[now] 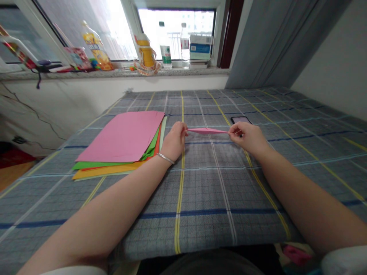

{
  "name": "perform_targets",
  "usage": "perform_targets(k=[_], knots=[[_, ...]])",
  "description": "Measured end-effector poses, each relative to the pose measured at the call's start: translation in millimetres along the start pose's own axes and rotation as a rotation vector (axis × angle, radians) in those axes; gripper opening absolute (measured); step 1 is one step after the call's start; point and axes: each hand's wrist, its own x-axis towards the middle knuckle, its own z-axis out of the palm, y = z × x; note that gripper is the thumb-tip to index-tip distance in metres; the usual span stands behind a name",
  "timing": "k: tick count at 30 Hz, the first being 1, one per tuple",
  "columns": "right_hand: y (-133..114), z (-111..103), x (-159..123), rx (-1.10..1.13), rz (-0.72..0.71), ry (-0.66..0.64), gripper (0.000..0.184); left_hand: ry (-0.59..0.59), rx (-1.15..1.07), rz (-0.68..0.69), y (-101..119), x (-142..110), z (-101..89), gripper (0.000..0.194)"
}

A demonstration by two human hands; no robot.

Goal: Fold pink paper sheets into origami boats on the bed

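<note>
Below a windowsill (114,73) lined with plastic bottles (185,46), a bed in a grey plaid sheet (206,225) carries a stack of coloured paper (120,137) — pink on top, with green and orange beneath. The left hand (174,141) and right hand (246,138) are pinched almost closed, each gripping one pointed end of a narrow folded pink paper (207,131) held level between them, a smartphone (241,120) lying just beyond the right hand — a silver bangle (165,158) circles the left wrist.
</note>
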Motion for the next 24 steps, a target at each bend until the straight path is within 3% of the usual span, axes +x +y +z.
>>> perform_targets(k=[2, 6, 13, 15, 18, 24], knots=[[-2.0, -0.3, -0.2, -0.034, -0.029, 0.012, 0.003, 0.008, -0.061, -0.005, -0.8, 0.0, 1.2, 0.011], [-15.9, 3.3, -1.5, -0.081, -0.225, 0.029, 0.008, -0.061, -0.122, 0.022, 3.1, -1.6, 3.4, 0.019], [-38.5, 11.2, -6.8, -0.089, -0.249, 0.055, 0.01, -0.152, -0.103, 0.179, 19.8, -6.5, 0.4, 0.009], [-38.7, 12.0, -7.1, -0.057, -0.253, 0.057, 0.01, -0.167, -0.06, 0.208, 25.3, -6.7, -2.6, 0.004], [-39.6, 13.6, -7.0, -0.015, -0.277, 0.026, 0.009, -0.177, 0.105, 0.244, 30.8, -5.8, -5.4, 0.016], [-47.1, 16.0, -8.0, 0.009, -0.267, 0.019, 0.01, -0.151, 0.313, 0.342, 31.3, -4.2, -4.1, 0.019]])
